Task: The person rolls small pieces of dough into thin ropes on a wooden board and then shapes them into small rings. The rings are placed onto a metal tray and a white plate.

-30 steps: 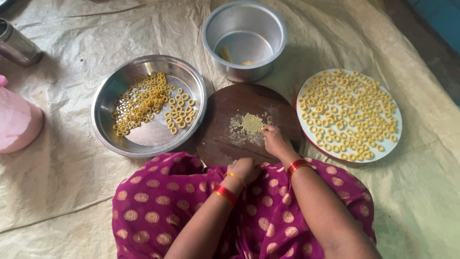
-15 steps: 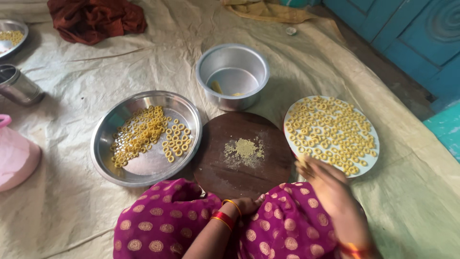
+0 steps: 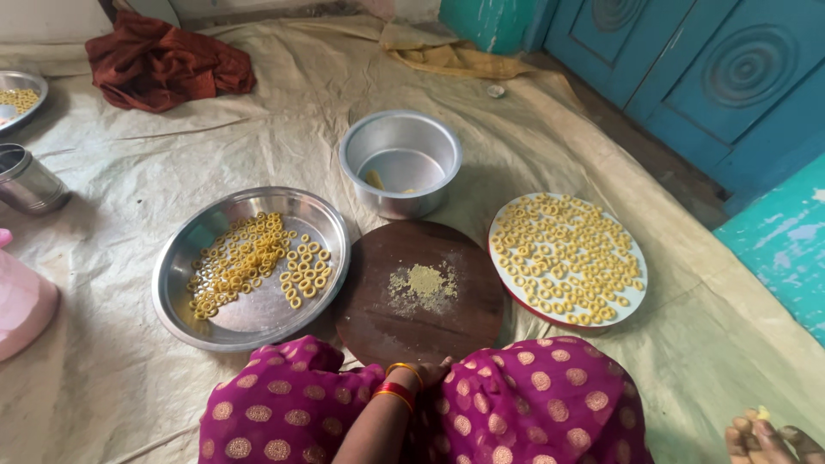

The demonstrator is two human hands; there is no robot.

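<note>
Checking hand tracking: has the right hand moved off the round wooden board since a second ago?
Yes. The right hand has left the round wooden board and now sits low right, below the ring-covered plate, over the mat.

No packages, labels, signs or screens are visible anywhere on the floor covering. Nothing here carries printing or a display.
</note>
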